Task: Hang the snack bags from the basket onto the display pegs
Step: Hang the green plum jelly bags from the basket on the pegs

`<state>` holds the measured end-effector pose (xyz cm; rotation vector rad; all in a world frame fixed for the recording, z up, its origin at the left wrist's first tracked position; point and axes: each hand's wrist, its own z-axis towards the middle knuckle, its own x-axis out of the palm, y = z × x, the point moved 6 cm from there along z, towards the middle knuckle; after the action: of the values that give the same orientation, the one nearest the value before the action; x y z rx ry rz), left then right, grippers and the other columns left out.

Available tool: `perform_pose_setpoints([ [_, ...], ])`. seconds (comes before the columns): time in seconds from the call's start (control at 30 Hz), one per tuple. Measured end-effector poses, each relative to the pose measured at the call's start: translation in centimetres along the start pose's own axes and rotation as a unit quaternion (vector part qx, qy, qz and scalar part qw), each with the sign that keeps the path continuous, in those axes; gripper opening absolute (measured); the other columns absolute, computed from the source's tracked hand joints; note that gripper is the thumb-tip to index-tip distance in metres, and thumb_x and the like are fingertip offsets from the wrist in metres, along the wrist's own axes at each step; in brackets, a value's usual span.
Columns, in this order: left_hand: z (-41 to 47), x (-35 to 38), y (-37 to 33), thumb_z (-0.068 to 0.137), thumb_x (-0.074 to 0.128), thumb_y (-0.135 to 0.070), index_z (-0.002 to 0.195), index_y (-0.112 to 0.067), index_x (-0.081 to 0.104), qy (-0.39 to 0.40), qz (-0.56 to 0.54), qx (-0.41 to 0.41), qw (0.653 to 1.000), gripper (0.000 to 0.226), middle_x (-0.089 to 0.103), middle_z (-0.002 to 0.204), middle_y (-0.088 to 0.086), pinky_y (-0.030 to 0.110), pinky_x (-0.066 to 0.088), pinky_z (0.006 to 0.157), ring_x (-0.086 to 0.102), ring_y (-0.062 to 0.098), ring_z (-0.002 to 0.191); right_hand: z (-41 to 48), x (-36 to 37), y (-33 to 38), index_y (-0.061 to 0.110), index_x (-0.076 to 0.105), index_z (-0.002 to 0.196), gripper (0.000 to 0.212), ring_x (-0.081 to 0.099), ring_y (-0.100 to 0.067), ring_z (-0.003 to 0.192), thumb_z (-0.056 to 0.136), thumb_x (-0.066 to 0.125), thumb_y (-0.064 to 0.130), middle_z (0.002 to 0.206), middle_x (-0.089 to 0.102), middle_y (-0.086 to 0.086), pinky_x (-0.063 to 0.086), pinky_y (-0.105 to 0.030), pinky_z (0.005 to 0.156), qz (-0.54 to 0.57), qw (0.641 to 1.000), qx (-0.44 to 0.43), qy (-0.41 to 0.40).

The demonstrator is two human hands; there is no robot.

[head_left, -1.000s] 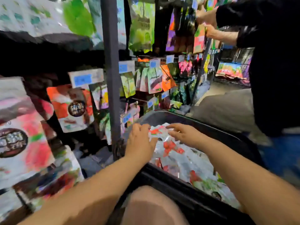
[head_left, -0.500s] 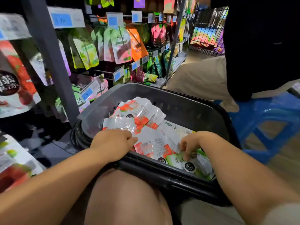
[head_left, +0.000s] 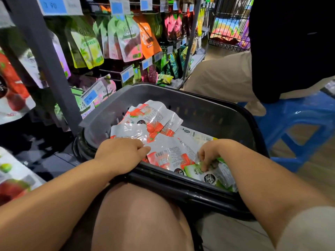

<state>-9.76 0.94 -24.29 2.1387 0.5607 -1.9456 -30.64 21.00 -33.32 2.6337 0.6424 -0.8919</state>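
Left fingers [head_left: 140, 146] grip red bags [head_left: 155, 124], right fingers [head_left: 204, 160] pinch green bag [head_left: 194, 172]; person [head_left: 290, 51] beside basket [head_left: 199, 104].

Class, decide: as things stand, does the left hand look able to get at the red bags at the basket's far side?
Probably yes. The left hand rests in the basket, and the red bags lie uncovered just beyond it, nothing between.

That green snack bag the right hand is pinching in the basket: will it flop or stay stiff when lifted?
Probably floppy: the green snack bag is a thin pouch, creased where the right hand pinches it. Likely light, as it looks almost flat. Its glossy film may be slippery, so it might slide through a loose pinch.
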Motion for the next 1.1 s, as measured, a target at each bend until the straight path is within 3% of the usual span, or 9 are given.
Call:
perform_pose_setpoints([
  [0.07, 0.0, 0.1, 0.0, 0.098, 0.024, -0.059, 0.079, -0.029, 0.053, 0.001, 0.006, 0.004, 1.000, 0.045, 0.064, 0.097, -0.007, 0.032, 0.035, 0.070, 0.056, 0.018, 0.092, -0.2, -0.6, -0.1, 0.020, 0.058, 0.068, 0.028, 0.055, -0.018, 0.063, 0.076, 0.085, 0.022, 0.062, 0.065, 0.006, 0.049, -0.028, 0.064, 0.005, 1.000, -0.009, -0.025],
  [0.27, 0.0, 0.0, -0.2, 0.099, 0.024, -0.058, 0.089, -0.029, 0.058, -0.002, 0.012, 0.011, 1.000, 0.046, 0.065, 0.099, -0.007, 0.032, 0.037, 0.071, 0.057, 0.016, 0.092, -1.2, -4.6, -0.7, 0.019, 0.048, 0.073, 0.037, 0.048, -0.017, 0.069, 0.085, 0.075, 0.041, 0.075, 0.052, 0.000, 0.040, -0.030, 0.064, 0.082, 0.970, -0.038, -0.228],
  [0.47, 0.0, 0.0, -0.1, 0.098, 0.026, -0.059, 0.085, -0.028, 0.057, -0.002, -0.006, 0.004, 1.000, 0.046, 0.064, 0.092, -0.006, 0.031, 0.038, 0.071, 0.057, 0.018, 0.090, -1.3, -5.6, -2.0, 0.012, 0.055, 0.083, 0.036, 0.054, -0.021, 0.068, 0.095, 0.059, 0.045, 0.077, 0.058, -0.005, 0.035, -0.031, 0.053, 0.224, 0.897, 0.080, -0.374],
  [0.6, 0.0, 0.0, 0.0, 0.098, 0.026, -0.059, 0.088, -0.029, 0.059, 0.001, -0.009, 0.005, 1.000, 0.046, 0.065, 0.094, -0.007, 0.031, 0.041, 0.071, 0.058, 0.017, 0.089, -0.8, -4.7, -1.9, 0.004, 0.054, 0.114, 0.050, 0.066, -0.028, 0.087, 0.090, 0.067, 0.045, 0.095, 0.066, -0.009, 0.049, -0.033, 0.064, 0.311, 0.873, 0.090, -0.364],
  [0.7, 0.1, 0.1, 0.0, 0.098, 0.026, -0.059, 0.085, -0.028, 0.057, 0.003, -0.011, 0.002, 1.000, 0.046, 0.064, 0.092, -0.008, 0.031, 0.039, 0.070, 0.057, 0.016, 0.087, -0.9, -3.8, -0.1, 0.007, 0.055, 0.105, 0.046, 0.067, -0.022, 0.077, 0.090, 0.064, 0.050, 0.080, 0.065, -0.004, 0.056, -0.039, 0.080, 0.302, 0.899, 0.056, -0.312],
  [0.77, 0.1, 0.0, 0.0, 0.097, 0.027, -0.060, 0.085, -0.028, 0.058, -0.001, -0.015, -0.001, 1.000, 0.046, 0.064, 0.092, -0.007, 0.031, 0.039, 0.070, 0.057, 0.017, 0.087, -1.5, -3.3, 1.3, 0.008, 0.060, 0.101, 0.056, 0.062, -0.019, 0.074, 0.089, 0.058, 0.062, 0.078, 0.063, -0.001, 0.054, -0.039, 0.079, 0.269, 0.924, 0.039, -0.271],
  [0.83, 0.0, 0.0, 0.0, 0.097, 0.027, -0.060, 0.086, -0.027, 0.059, -0.005, -0.016, -0.002, 1.000, 0.047, 0.065, 0.094, -0.007, 0.031, 0.040, 0.072, 0.057, 0.017, 0.088, -1.9, -2.9, 2.6, 0.010, 0.060, 0.106, 0.066, 0.060, -0.019, 0.085, 0.083, 0.058, 0.072, 0.090, 0.061, 0.001, 0.049, -0.035, 0.078, 0.237, 0.940, 0.023, -0.242],
  [0.97, 0.1, -0.2, 0.1, 0.097, 0.028, -0.059, 0.085, -0.026, 0.057, -0.006, -0.021, -0.006, 1.000, 0.046, 0.064, 0.095, -0.006, 0.031, 0.038, 0.072, 0.053, 0.017, 0.086, -1.8, -2.3, 4.2, 0.013, 0.058, 0.125, 0.088, 0.054, -0.022, 0.118, 0.069, 0.065, 0.080, 0.127, 0.057, -0.002, 0.044, -0.033, 0.095, 0.180, 0.958, -0.010, -0.222],
  [1.1, 0.1, -0.1, 0.2, 0.097, 0.029, -0.059, 0.086, -0.028, 0.058, -0.005, -0.024, -0.011, 1.000, 0.044, 0.064, 0.095, -0.006, 0.031, 0.036, 0.070, 0.051, 0.017, 0.085, -2.1, -1.9, 5.4, 0.015, 0.061, 0.104, 0.074, 0.055, -0.022, 0.109, 0.068, 0.066, 0.079, 0.118, 0.057, -0.004, 0.043, -0.031, 0.088, 0.129, 0.975, -0.032, -0.178],
])
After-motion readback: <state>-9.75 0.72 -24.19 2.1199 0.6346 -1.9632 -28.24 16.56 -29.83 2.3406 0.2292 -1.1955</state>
